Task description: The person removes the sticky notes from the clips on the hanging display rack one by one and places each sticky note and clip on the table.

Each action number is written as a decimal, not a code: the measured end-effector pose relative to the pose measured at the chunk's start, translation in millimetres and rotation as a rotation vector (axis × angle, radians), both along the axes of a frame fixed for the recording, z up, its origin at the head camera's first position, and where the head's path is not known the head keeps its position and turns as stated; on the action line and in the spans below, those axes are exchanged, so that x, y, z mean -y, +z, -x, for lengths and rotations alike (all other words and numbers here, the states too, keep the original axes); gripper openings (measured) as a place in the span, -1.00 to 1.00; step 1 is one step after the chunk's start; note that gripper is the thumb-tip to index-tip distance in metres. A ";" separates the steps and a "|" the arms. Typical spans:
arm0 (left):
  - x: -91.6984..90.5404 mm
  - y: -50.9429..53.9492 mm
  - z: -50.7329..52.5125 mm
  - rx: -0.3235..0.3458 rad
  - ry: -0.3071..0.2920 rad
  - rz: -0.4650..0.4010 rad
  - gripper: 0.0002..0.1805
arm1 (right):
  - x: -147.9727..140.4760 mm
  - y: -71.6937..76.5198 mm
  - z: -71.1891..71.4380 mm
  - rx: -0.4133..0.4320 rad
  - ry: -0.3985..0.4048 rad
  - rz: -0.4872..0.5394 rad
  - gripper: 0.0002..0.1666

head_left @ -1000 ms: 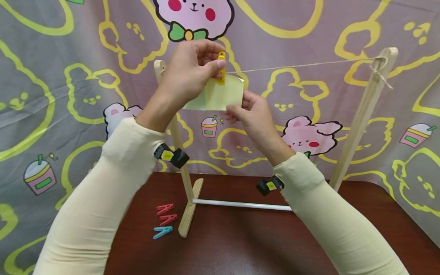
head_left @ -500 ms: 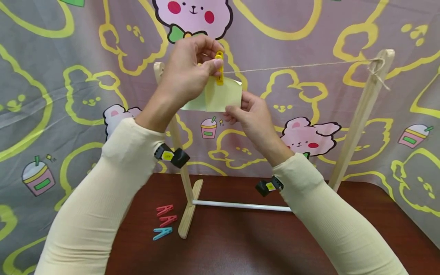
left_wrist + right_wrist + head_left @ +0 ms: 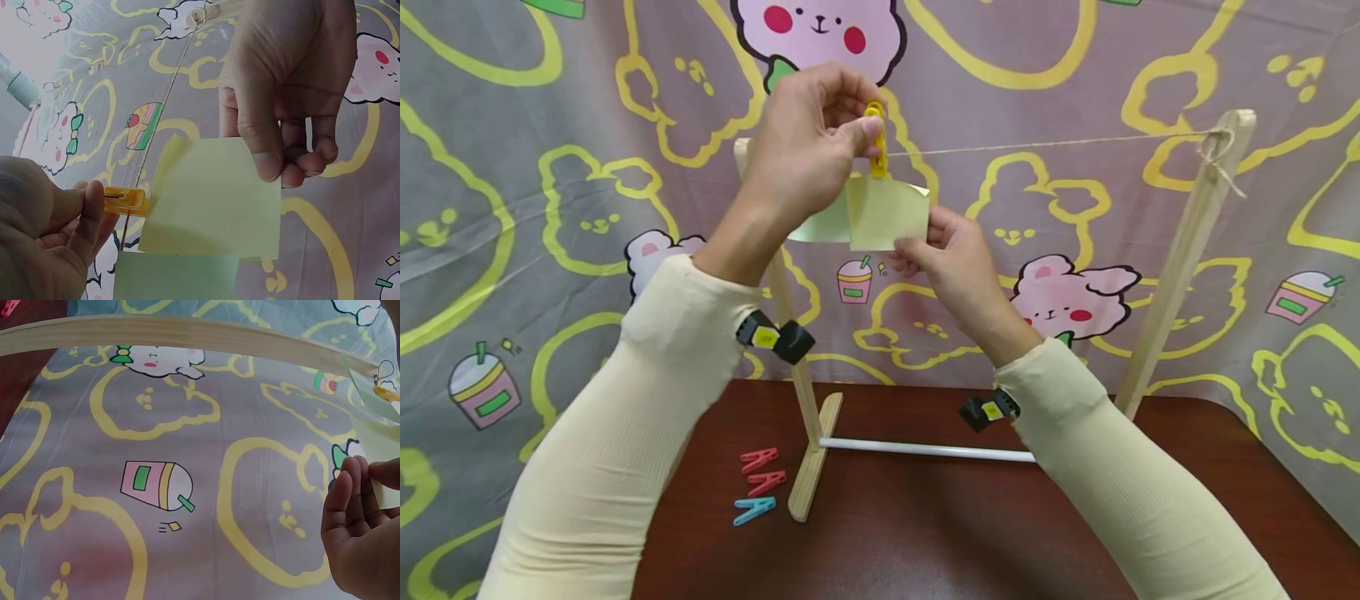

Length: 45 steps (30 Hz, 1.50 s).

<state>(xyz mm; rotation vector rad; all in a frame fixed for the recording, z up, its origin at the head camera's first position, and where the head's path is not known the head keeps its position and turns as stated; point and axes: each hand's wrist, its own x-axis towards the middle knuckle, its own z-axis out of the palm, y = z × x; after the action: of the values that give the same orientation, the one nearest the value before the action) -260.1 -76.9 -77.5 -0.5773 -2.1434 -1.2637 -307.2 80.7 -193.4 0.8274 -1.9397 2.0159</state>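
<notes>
Between thumb and fingers, my left hand (image 3: 808,150) pinches a yellow clothespin (image 3: 879,154) at the twine (image 3: 1037,147). A pale yellow paper note (image 3: 889,215) hangs just below the clothespin's tip. My right hand (image 3: 958,262) holds that note by its lower right corner. In the left wrist view the clothespin (image 3: 125,201) lies across the twine, its end beside the edge of the yellow note (image 3: 212,194); whether it grips the paper I cannot tell. A pale green note (image 3: 823,223) is beside the yellow one, partly hidden behind my left hand.
The twine runs between two wooden posts (image 3: 1187,258), joined low down by a white rod (image 3: 925,450). On the dark red table (image 3: 925,533), two red clothespins (image 3: 767,482) and a blue clothespin (image 3: 754,510) lie left of the stand's foot (image 3: 812,467). A patterned cloth (image 3: 1067,50) hangs behind.
My left hand and the yellow clothespin have risen slightly; the clothespin overlapped the note's top earlier and now sits at its top edge. The yellow note is slightly lower.
</notes>
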 end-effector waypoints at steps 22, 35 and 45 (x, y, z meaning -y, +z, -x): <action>2.0 -1.2 -0.4 -0.104 0.014 -0.111 -0.94 | -8.7 -8.0 -0.4 0.014 -0.017 -0.016 -0.65; 15.0 -12.6 -16.6 -0.161 -0.027 -0.116 -0.89 | -17.5 -13.4 -0.7 0.011 -0.033 -0.041 -0.70; 25.3 -30.1 -30.9 -0.169 -0.058 -0.089 -0.81 | -34.1 -19.5 -5.5 0.018 -0.091 -0.070 -0.74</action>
<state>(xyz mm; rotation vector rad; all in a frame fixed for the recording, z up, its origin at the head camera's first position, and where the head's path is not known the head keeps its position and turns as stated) -229.1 -102.2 -107.5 -0.6879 -1.9350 -1.2862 -301.7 114.8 -212.9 0.7243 -2.0298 1.9207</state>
